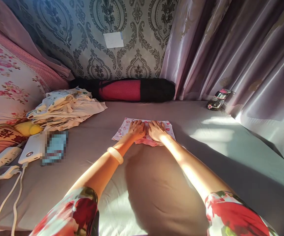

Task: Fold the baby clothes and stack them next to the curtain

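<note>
Left hand and right hand lie flat, fingers spread, side by side on the folded floral cloth at twelve o'clock on the grey sheet; smoothing a fold, it seems, and any further fold wants the edges kept square

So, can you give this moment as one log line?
left hand: flat on floral cloth | right hand: flat on floral cloth | floral cloth: on grey bed
</note>
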### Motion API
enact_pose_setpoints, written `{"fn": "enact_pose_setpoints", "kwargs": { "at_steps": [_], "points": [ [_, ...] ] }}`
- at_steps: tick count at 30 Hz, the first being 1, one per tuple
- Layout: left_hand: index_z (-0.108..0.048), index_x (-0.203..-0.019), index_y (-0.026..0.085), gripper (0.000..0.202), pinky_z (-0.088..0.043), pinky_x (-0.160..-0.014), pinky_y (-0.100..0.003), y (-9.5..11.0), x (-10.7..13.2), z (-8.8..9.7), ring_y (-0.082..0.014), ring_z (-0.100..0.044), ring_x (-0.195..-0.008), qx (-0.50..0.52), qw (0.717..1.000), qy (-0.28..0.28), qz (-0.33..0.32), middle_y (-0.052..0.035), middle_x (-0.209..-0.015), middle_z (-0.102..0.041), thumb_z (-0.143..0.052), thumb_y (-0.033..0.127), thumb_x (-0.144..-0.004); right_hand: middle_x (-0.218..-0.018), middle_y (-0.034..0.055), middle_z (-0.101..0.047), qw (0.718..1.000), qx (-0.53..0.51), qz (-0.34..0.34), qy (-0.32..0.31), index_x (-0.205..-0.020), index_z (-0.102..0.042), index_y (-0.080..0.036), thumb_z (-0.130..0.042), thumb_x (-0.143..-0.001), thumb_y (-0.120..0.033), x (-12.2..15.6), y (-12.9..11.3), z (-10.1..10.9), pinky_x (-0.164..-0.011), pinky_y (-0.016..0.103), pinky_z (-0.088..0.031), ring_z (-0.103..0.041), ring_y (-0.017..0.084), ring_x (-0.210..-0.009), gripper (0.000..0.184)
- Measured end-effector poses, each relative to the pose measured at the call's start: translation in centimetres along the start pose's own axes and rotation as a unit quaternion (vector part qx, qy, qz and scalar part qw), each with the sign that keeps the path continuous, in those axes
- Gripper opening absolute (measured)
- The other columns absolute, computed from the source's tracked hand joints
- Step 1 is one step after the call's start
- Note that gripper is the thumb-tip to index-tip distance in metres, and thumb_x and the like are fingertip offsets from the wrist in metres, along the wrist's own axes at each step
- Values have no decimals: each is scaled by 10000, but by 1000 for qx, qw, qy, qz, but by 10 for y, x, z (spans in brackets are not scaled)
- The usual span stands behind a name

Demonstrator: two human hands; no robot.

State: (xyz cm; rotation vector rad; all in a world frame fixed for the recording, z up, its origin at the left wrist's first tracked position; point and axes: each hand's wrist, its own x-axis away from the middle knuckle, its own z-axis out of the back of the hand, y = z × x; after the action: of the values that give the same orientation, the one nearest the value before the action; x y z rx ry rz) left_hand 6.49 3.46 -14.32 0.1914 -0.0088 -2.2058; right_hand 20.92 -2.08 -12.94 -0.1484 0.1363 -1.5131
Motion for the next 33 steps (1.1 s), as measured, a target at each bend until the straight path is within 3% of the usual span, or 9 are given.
{"fn": "enact_pose_setpoints", "kwargs": {
  "at_steps": [3, 5, 10, 16, 21, 24, 26, 29, 33],
  "points": [
    [-510, -1398, 152, 476, -262, -1164, -496, -5, -6, -8, -319, -381, -1396, 10, 1000, 24, 1, -124, -1507, -467, -302, 312, -1000, -1639, 112, -232, 1000, 2, 6, 12, -1542, -335, -134, -269, -995, -246, -6, 0, -6, -1223, 531, -119, -169, 288, -1513, 563],
    [-443, -1464, 169, 504, -201, -1194, -529, -7, -6, -12, -316, -310, -1449, 17, 1000, 6, -11, -101, -1559, -411, -278, 314, -1011, -1642, 121, -212, 1000, -6, 13, -5, -1559, -291, -102, -246, -1007, -252, -8, 0, -12, -1224, 524, -116, -167, 286, -1514, 574],
    [-410, -1497, 193, 513, -230, -1189, -539, -9, -6, -14, -304, -333, -1450, 22, 999, -35, -22, -94, -1573, -396, -259, 303, -1020, -1628, 118, -256, 1000, -6, 8, -25, -1563, -291, -109, -223, -1011, -259, -11, 0, -18, -1219, 531, -143, -206, 279, -1504, 576],
    [-403, -1500, 211, 513, -241, -1184, -563, -10, -8, -18, -299, -318, -1465, 12, 999, -34, -10, -75, -1582, -383, -248, 313, -1022, -1640, 68, -236, 999, 17, -8, -39, -1569, -287, -152, -209, -1005, -269, -16, 0, -20, -1223, 520, -155, -190, 242, -1511, 581],
    [-478, -1444, 192, 504, -246, -1192, -516, -8, -3, -20, -291, -319, -1465, 5, 999, 37, 20, -90, -1548, -435, -266, 352, -1015, -1623, 99, -278, 999, -2, -15, 45, -1539, -350, -134, -269, -996, -268, -11, 0, -25, -1220, 531, -140, -226, 254, -1500, 565],
    [-500, -1424, 162, 535, -187, -1196, -565, -6, 1, -18, -335, -248, -1490, -5, 994, 82, 73, -128, -1558, -407, -261, 408, -1013, -1623, 137, -264, 993, 3, -36, 113, -1521, -366, -91, -283, -1000, -280, -7, -1, -26, -1214, 571, -78, -186, 277, -1509, 561],
    [-500, -1424, 156, 551, -178, -1184, -598, -5, 1, -16, -362, -260, -1479, -6, 993, 69, 96, -143, -1554, -409, -267, 432, -1008, -1596, 171, -317, 989, -1, -61, 133, -1493, -406, -60, -305, -1002, -295, -7, -1, -28, -1208, 570, -105, -232, 302, -1492, 554],
    [-495, -1423, 159, 551, -219, -1160, -605, -4, 0, -13, -367, -349, -1426, 5, 994, 19, 106, -149, -1521, -453, -277, 439, -1002, -1535, 205, -415, 989, -12, -91, 112, -1440, -476, -47, -347, -994, -294, -10, 0, -30, -1185, 543, -209, -336, 321, -1444, 526],
    [-494, -1413, 162, 547, -229, -1145, -607, -2, -2, -11, -367, -356, -1411, 8, 994, -2, 105, -150, -1521, -449, -272, 444, -1001, -1527, 191, -434, 990, -8, -99, 101, -1433, -487, -69, -342, -996, -299, -12, -2, -32, -1182, 531, -230, -344, 307, -1440, 514]
  ]
}}
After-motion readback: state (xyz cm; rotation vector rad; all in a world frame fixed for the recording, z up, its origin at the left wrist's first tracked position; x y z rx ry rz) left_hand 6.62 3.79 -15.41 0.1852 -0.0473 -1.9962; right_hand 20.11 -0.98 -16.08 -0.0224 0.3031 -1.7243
